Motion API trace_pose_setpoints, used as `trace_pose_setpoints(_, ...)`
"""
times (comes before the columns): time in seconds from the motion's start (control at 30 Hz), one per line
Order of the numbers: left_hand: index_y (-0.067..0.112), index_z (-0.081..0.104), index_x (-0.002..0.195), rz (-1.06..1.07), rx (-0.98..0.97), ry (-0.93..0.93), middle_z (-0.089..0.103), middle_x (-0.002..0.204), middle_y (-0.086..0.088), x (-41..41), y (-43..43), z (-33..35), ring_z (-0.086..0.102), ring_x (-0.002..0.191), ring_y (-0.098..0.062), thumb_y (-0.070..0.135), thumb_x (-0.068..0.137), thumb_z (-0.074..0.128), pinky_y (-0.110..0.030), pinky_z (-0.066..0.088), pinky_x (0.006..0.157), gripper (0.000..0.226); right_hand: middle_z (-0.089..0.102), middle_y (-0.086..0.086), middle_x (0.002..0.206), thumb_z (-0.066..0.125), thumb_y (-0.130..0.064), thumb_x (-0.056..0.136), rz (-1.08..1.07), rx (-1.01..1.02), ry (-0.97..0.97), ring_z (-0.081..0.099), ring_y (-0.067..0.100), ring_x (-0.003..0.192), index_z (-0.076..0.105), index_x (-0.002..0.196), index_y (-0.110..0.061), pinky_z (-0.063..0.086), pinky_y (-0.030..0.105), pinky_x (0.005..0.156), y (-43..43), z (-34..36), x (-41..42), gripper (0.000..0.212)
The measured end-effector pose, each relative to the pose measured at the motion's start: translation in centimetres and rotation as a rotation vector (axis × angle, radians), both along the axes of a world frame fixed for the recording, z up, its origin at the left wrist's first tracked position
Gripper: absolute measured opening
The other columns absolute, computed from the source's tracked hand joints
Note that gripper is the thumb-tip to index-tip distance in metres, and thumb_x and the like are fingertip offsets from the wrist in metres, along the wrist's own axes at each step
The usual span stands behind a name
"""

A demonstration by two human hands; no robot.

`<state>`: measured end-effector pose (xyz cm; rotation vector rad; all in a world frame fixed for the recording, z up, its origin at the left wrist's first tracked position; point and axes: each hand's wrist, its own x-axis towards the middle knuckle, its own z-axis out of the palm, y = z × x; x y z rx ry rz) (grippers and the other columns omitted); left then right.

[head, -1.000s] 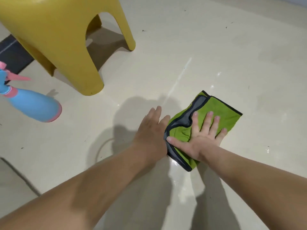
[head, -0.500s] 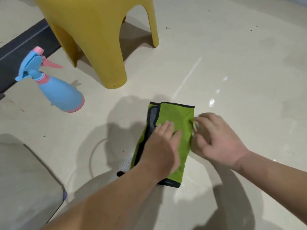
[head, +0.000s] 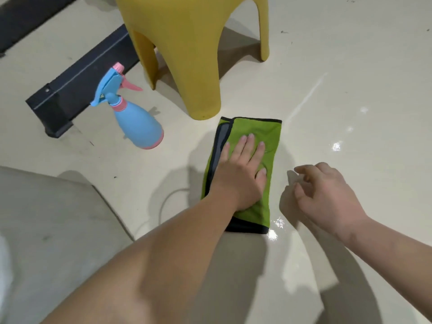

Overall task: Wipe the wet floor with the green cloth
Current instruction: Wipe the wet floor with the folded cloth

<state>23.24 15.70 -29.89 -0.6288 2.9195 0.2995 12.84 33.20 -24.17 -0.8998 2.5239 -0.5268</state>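
The green cloth [head: 259,134], folded with a dark grey edge, lies flat on the cream floor [head: 350,66] just in front of the yellow stool. My left hand [head: 240,174] presses palm-down on its middle, fingers spread. My right hand [head: 327,195] hovers just right of the cloth, fingers loosely curled and apart, holding nothing. Wet, shiny patches [head: 275,228] glisten on the floor at the cloth's near right corner and further right.
A yellow plastic stool [head: 187,54] stands close behind the cloth. A blue and pink spray bottle [head: 135,122] stands to the left. A black bar [head: 77,83] lies at the back left. A grey surface [head: 46,230] fills the near left.
My right hand has let go of the cloth's right edge and drawn back to the right. My left hand now lies flat on the cloth, which sits closer to the stool.
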Motion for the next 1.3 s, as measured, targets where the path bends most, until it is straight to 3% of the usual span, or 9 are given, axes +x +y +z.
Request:
trace_pose_setpoints(0.23,0.019,-0.001,0.166,0.349,-0.066,-0.108,-0.008,0.175,-0.009,11.2,0.1,0.4,-0.01,0.161,-0.025,0.045,0.103,0.009,-0.054,0.0,0.129,0.069,0.056,-0.008,0.104,0.055,-0.031,0.097,0.177,0.027,-0.068,0.055,0.018,0.105,0.062,0.124,-0.026,0.049,0.036,0.082,-1.7,0.9,2.8,0.028)
trace_pose_setpoints(0.37,0.017,0.005,0.166,0.423,-0.034,-0.098,-0.001,0.174,-0.009,17.2,4.7,0.2,-0.005,0.161,-0.028,0.045,0.104,0.012,-0.055,0.002,0.129,0.068,0.059,-0.007,0.107,0.053,-0.033,0.098,0.238,0.074,-0.064,0.058,0.02,0.101,0.06,0.121,-0.026,0.049,0.035,0.077,-1.9,1.5,3.5,0.025)
trace_pose_setpoints(0.43,0.015,-0.006,0.164,0.392,-0.032,-0.134,-0.01,0.173,-0.013,18.3,7.7,0.6,-0.012,0.16,-0.031,0.044,0.104,0.009,-0.057,-0.002,0.128,0.068,0.061,-0.006,0.109,0.053,-0.034,0.097,0.289,0.082,-0.064,0.06,0.022,0.1,0.06,0.119,-0.026,0.05,0.036,0.078,-1.5,2.1,3.8,0.025)
trace_pose_setpoints(0.53,0.01,-0.019,0.161,0.209,-0.001,-0.237,-0.031,0.166,-0.016,18.1,12.8,1.0,-0.03,0.154,-0.035,0.045,0.106,0.006,-0.06,-0.011,0.125,0.07,0.061,-0.005,0.104,0.052,-0.035,0.096,0.367,0.133,-0.04,0.061,0.025,0.098,0.057,0.117,-0.024,0.052,0.038,0.077,0.0,3.1,3.5,0.024)
trace_pose_setpoints(0.73,0.014,0.0,0.166,-0.455,0.092,-0.177,-0.014,0.173,-0.012,15.0,17.6,1.2,-0.028,0.156,-0.031,0.043,0.106,0.023,-0.057,-0.017,0.124,0.07,0.065,-0.003,0.095,0.049,-0.034,0.096,0.315,0.174,0.041,0.061,0.028,0.088,0.052,0.115,-0.022,0.048,0.036,0.068,3.8,3.6,1.2,0.022)
trace_pose_setpoints(0.83,0.023,0.016,0.166,-0.63,0.092,-0.063,0.005,0.176,-0.005,12.6,14.4,0.7,-0.006,0.161,-0.025,0.044,0.103,0.042,-0.053,-0.003,0.128,0.072,0.064,0.0,0.109,0.047,-0.027,0.096,0.323,0.225,0.066,0.06,0.028,0.099,0.052,0.122,-0.022,0.05,0.037,0.072,5.9,2.7,0.6,0.027)
trace_pose_setpoints(0.97,0.027,0.022,0.165,-0.335,0.027,-0.059,0.009,0.175,-0.002,11.4,9.5,0.6,0.004,0.162,-0.023,0.051,0.101,0.034,-0.054,0.005,0.129,0.069,0.056,0.0,0.123,0.05,-0.027,0.097,0.285,0.243,0.056,0.054,0.026,0.114,0.05,0.132,-0.023,0.044,0.037,0.075,7.4,2.0,0.1,0.035)
trace_pose_setpoints(1.13,0.026,0.005,0.166,0.191,-0.117,-0.156,-0.003,0.175,-0.004,14.7,7.1,0.9,-0.005,0.162,-0.022,0.053,0.104,0.016,-0.06,-0.001,0.127,0.069,0.059,-0.003,0.103,0.05,-0.032,0.093,0.263,0.136,0.107,0.059,0.025,0.099,0.056,0.113,-0.023,0.053,0.038,0.073,7.0,1.3,2.4,0.022)
trace_pose_setpoints(1.3,0.02,-0.015,0.162,0.142,-0.048,-0.193,-0.019,0.172,-0.009,16.4,9.8,1.1,-0.022,0.158,-0.028,0.05,0.102,0.0,-0.056,-0.007,0.128,0.069,0.054,-0.004,0.103,0.053,-0.034,0.092,0.405,0.237,0.04,0.057,0.023,0.099,0.044,0.104,-0.022,0.043,0.034,0.067,6.4,1.8,3.7,0.019)
